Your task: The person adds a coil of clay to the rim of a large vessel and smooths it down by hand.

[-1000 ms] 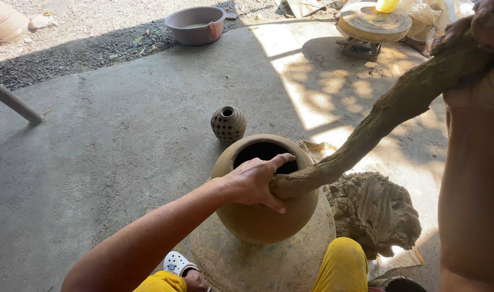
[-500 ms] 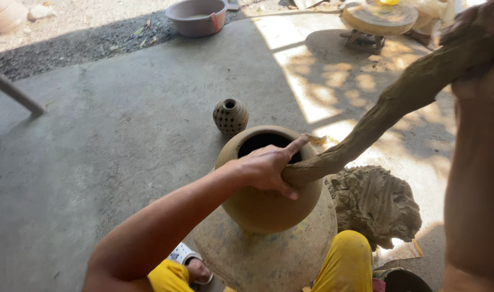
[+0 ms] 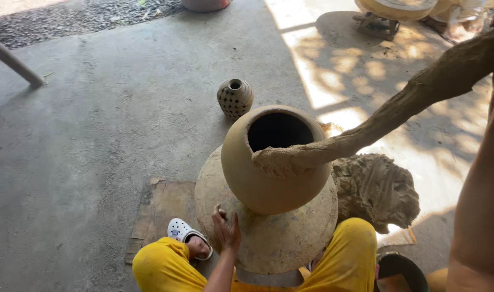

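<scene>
**potnoob:** ok so what's actually going on with the hands here?

**wheelhead:** The left hand (image 3: 227, 230) is resting flat against the edge of the round clay-caked turntable (image 3: 274, 238), fingers (image 3: 221, 215) spread and relaxed, not gripping anything. The right hand isn't showing at all, only the bare arm running up the right edge, so no way to tell what it's clutching.

**potnoob:** and the big clay rope?

**wheelhead:** The thick clay coil (image 3: 398, 108) is slanting down from the upper right, and its lower end is lying on the rim of the round clay pot (image 3: 268, 173), on the near right side of the dark mouth. Its top is running out of view, so can't tell what's holding it up.

**potnoob:** where's the pot sitting?

**wheelhead:** Upright in the middle of the turntable, right between the person's knees in yellow trousers (image 3: 344, 259). A white clog (image 3: 183, 232) is poking out just left of the wheel, on a flat brown board (image 3: 160, 208).

**potnoob:** anything else lying around?

**wheelhead:** A lump of raw clay (image 3: 376, 189) is sitting just right of the wheel on the concrete floor (image 3: 95, 140). A small patterned vase (image 3: 235, 98) is standing behind the pot, apart from it. A dark bucket (image 3: 401, 273) is peeking in at the bottom right.
</scene>
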